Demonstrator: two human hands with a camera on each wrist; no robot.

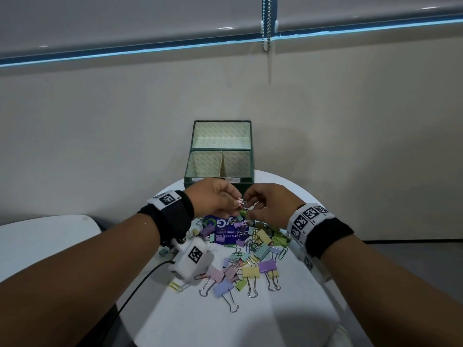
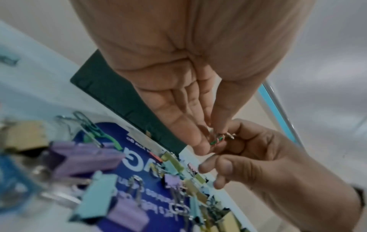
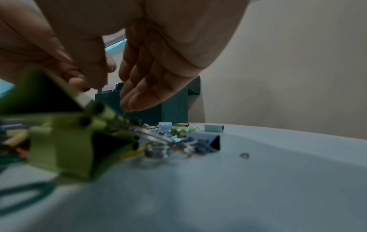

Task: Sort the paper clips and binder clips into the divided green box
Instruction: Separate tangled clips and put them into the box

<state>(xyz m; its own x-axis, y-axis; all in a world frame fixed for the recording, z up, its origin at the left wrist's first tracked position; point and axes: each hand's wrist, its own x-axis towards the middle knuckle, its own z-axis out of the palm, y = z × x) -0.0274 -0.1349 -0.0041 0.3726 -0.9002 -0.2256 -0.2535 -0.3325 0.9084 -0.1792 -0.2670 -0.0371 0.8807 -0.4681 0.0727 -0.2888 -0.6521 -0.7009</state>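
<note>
Over the far side of the clip pile, my left hand and right hand meet fingertip to fingertip. Together they pinch a small pink binder clip, with a small green clip hanging just below. In the left wrist view my left hand pinches the small clip, and the right hand grips its wire end. The divided green box stands open right behind the hands, its compartments looking empty. Blurred green binder clips fill the near left of the right wrist view.
Pastel binder clips and paper clips lie scattered over a purple printed card on the round white table. A black cable runs off the table's left side. A second white table stands to the left, and a beige wall rises behind the box.
</note>
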